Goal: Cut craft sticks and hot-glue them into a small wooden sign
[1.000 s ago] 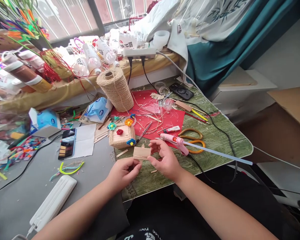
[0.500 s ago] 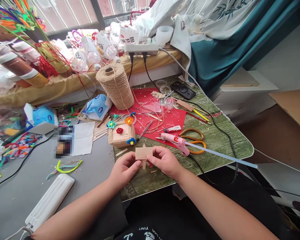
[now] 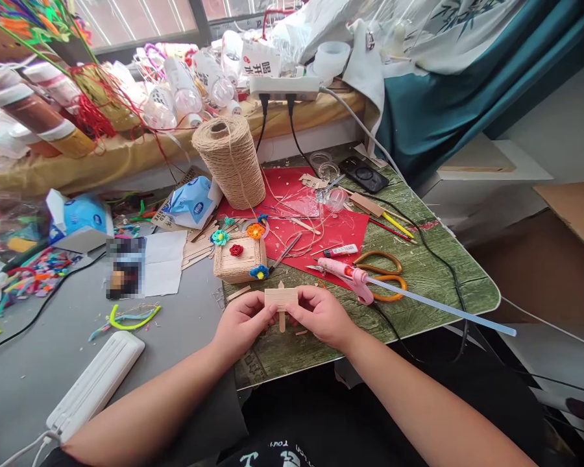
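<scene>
My left hand [image 3: 241,325] and right hand [image 3: 325,318] pinch the craft-stick sign [image 3: 281,296] just nearer me and rightward of the flowered box [image 3: 233,271]; the sign's long post [image 3: 282,323] points away from me.

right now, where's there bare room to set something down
The grey tabletop looks bare between the yellow-green pipe cleaner and left forearm. On the green tabletop, a smaller patch opens between the scissors and black cable. It's crowded around the red sheet and flower box, with the hands holding a wooden sign in front.
</scene>
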The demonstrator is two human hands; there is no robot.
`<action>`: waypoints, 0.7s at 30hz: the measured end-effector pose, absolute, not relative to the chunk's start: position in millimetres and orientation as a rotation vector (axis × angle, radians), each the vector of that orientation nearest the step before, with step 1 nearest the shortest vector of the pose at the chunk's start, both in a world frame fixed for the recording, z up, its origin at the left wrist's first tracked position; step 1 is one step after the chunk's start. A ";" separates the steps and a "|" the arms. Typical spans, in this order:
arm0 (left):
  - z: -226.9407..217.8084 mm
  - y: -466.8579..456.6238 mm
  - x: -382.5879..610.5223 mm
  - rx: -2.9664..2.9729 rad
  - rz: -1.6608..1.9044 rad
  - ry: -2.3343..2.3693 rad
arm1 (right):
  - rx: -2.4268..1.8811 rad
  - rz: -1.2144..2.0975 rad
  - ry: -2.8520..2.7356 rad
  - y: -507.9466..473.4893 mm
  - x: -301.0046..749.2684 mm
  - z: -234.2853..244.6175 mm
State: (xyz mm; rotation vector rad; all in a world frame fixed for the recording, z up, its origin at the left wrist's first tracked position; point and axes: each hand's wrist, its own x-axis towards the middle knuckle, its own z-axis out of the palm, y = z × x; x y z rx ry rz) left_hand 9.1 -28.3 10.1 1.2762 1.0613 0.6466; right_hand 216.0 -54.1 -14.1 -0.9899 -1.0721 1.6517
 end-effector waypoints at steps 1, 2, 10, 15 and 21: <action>9.9 -28.0 8.8 1.276 0.650 1.061 | -0.994 1.632 -1.091 -55.4 215.4 -14.9; 9.8 -27.6 8.5 1.274 0.656 1.059 | -1.002 1.593 -1.110 -57.0 214.7 -15.6; 9.1 -25.1 4.3 1.313 0.644 1.016 | -1.097 0.747 -1.589 -65.0 211.0 -13.1; 7.9 -24.2 1.0 1.314 0.623 0.946 | -1.120 0.803 -1.607 -61.4 210.0 -11.4; 5.3 -22.4 0.1 1.261 0.577 0.899 | -1.142 0.825 -1.630 -62.2 210.2 -14.2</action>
